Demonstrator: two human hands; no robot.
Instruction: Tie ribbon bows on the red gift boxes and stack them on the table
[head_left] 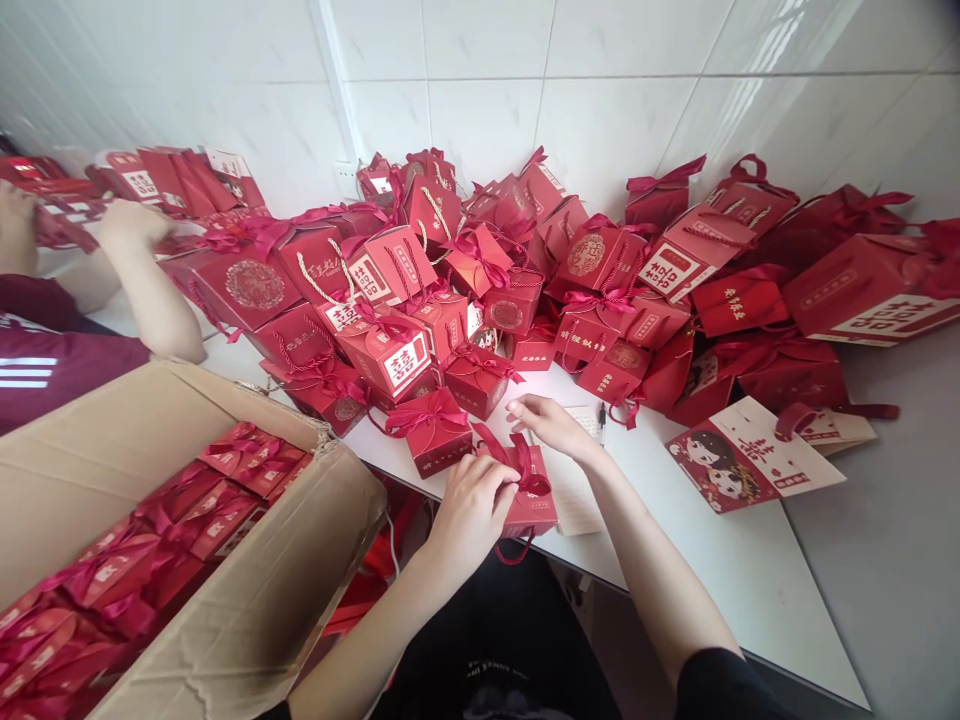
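Observation:
A small red gift box (531,508) stands at the near edge of the white table (720,560). My left hand (471,510) pinches the dark red ribbon (525,462) on top of this box from the left. My right hand (547,422) hovers just behind the box, fingers curled and pinched near the ribbon's far end. Beside it on the left stands another small red box (436,432) with a tied bow.
A big heap of red gift boxes and bags (600,270) covers the table's back against the white tiled wall. An open cardboard carton (247,600) of flat red boxes sits at near left. Another person's arms (142,280) work at far left. A red card (742,455) lies right.

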